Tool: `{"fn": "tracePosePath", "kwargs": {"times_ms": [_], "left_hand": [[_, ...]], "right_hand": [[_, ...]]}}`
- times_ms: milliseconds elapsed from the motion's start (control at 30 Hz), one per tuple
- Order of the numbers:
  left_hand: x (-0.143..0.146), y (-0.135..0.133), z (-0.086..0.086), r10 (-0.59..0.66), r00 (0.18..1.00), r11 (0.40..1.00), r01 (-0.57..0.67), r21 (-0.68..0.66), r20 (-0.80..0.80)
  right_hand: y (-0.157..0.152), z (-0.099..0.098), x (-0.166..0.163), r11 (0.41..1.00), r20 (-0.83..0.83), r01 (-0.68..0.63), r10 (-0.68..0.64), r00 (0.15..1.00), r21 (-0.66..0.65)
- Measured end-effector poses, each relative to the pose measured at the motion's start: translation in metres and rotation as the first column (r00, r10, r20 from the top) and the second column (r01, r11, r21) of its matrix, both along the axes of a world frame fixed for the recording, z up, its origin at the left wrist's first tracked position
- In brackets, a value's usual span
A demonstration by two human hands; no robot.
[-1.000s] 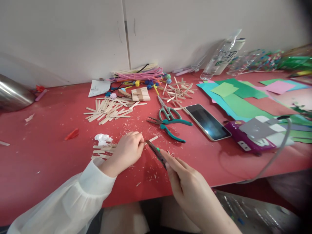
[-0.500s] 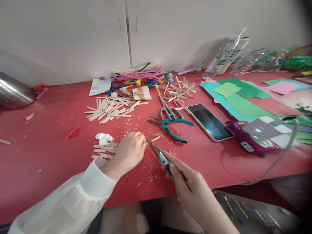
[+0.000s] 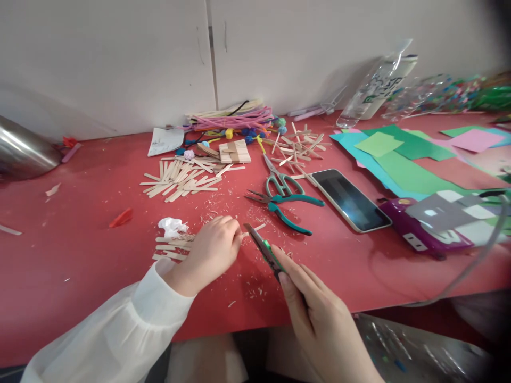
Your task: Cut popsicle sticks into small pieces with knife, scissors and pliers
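Observation:
My left hand [image 3: 215,250] is closed low over the red tabletop, pinching a thin wooden craft stick [image 3: 244,234] whose tip pokes out past the fingers. In my right hand [image 3: 315,303] is a utility knife [image 3: 265,250] with a green slider, its blade out and angled up toward that tip. Pale wood shavings [image 3: 255,290] are scattered around both hands. Beside my left wrist lie a few craft sticks in a row [image 3: 170,247] and a crumpled white tissue [image 3: 172,227].
Behind the hands are a heap of craft sticks [image 3: 179,178], teal-handled pliers [image 3: 287,205], scissors [image 3: 281,183] and a phone [image 3: 351,201]. To the right are coloured paper sheets [image 3: 423,170] and a purple power strip [image 3: 423,234] with a cable. A metal vessel [image 3: 26,151] stands far left.
The knife has turned and drawn slightly back, its blade now apart from the stick's tip. My right hand has shifted a little right and down; the left hand stays nearly still.

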State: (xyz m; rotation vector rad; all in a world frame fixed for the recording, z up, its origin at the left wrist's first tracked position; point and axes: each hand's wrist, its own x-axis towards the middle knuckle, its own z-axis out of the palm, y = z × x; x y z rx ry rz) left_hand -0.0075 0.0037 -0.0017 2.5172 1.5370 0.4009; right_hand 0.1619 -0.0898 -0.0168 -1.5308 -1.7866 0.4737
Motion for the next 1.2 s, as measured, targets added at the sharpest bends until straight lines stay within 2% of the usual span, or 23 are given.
{"fn": "tracePosePath", "kwargs": {"times_ms": [300, 533, 900, 1200], "left_hand": [[-0.0011, -0.0012, -0.0002, -0.007, 1.000, 1.000, 0.007, -0.009, 0.012], [-0.0015, -0.0016, -0.0014, -0.002, 1.000, 1.000, 0.003, -0.008, 0.024], [-0.0022, -0.0011, -0.0013, 0.001, 0.999, 1.000, 0.000, -0.019, 0.042], [-0.0016, -0.0009, -0.0009, 0.001, 0.999, 1.000, 0.000, -0.023, 0.038]], "right_hand": [[-0.0067, -0.0072, -0.0019, 0.996, 0.187, -0.019, 0.002, 0.982, 0.086], [-0.0070, -0.0018, -0.0002, 0.994, 0.184, -0.065, 0.047, 0.982, 0.093], [-0.0085, -0.0090, -0.0006, 0.996, 0.192, -0.007, -0.011, 0.981, 0.088], [-0.0082, -0.0081, -0.0007, 0.996, 0.180, -0.037, 0.022, 0.983, 0.078]]}}
